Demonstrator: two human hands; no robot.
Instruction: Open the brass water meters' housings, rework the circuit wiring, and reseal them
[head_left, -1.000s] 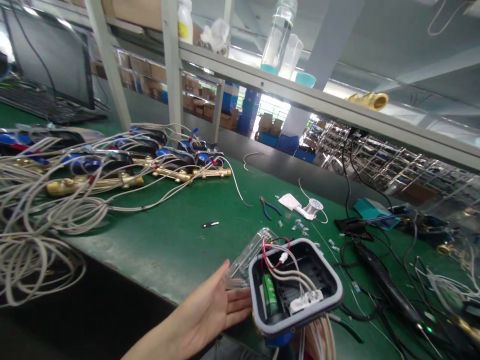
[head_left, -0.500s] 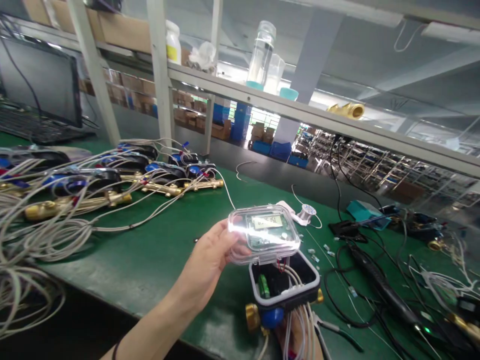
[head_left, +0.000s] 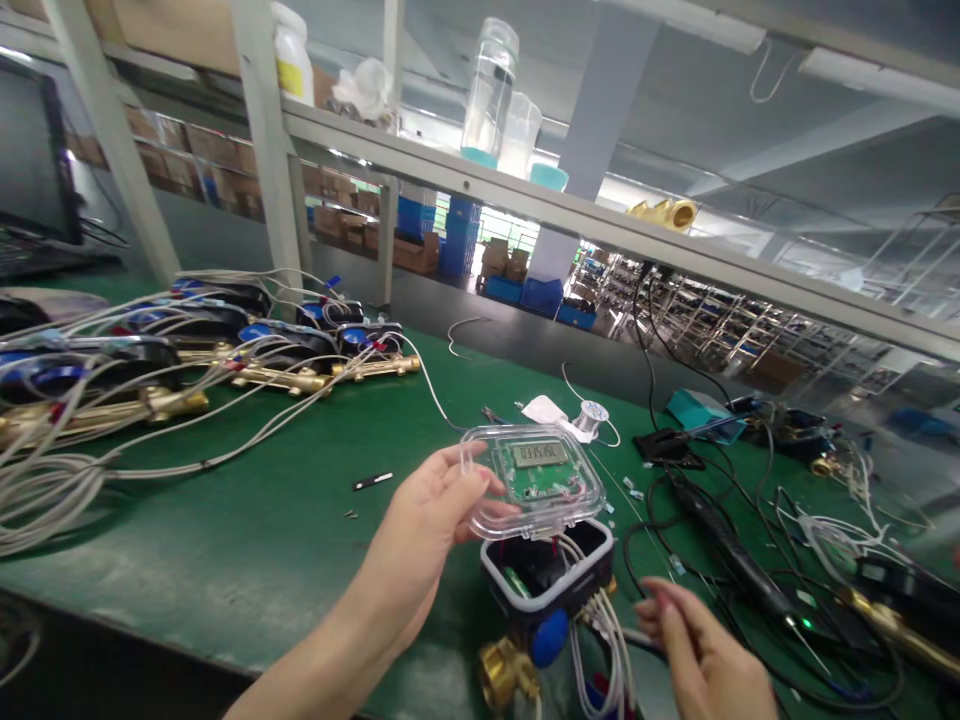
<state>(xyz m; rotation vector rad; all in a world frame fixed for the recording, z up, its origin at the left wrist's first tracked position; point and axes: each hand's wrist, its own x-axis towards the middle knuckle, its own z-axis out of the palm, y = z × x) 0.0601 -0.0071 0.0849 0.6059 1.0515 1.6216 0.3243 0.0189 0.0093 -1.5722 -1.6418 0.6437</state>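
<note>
My left hand [head_left: 442, 510] grips the left edge of a clear plastic cover [head_left: 480, 525], thumb on top. Inside the cover sits a green circuit board [head_left: 525, 482] with a lit-up digit display [head_left: 541, 454]. Below it stands an uncovered black meter housing [head_left: 551, 595] with a pale gasket rim, wires inside, a blue round part [head_left: 550, 637] and a brass fitting [head_left: 501, 672]. A bundle of grey cables [head_left: 611, 640] hangs at its front. My right hand [head_left: 705, 645] is right of the housing, fingers curled together; whatever they hold is hidden.
Several brass meters [head_left: 300, 375] with coiled grey cables lie at left. A solder spool [head_left: 592, 415] sits behind the cover. At right are a black pen-shaped tool [head_left: 739, 555] with a lit green light and tangled black cords. A metal shelf [head_left: 450, 185] spans the back.
My right hand has come out from beneath the housing and moved right. The cover has tilted, so its display reads clearly. The camera view has shifted rightward.
</note>
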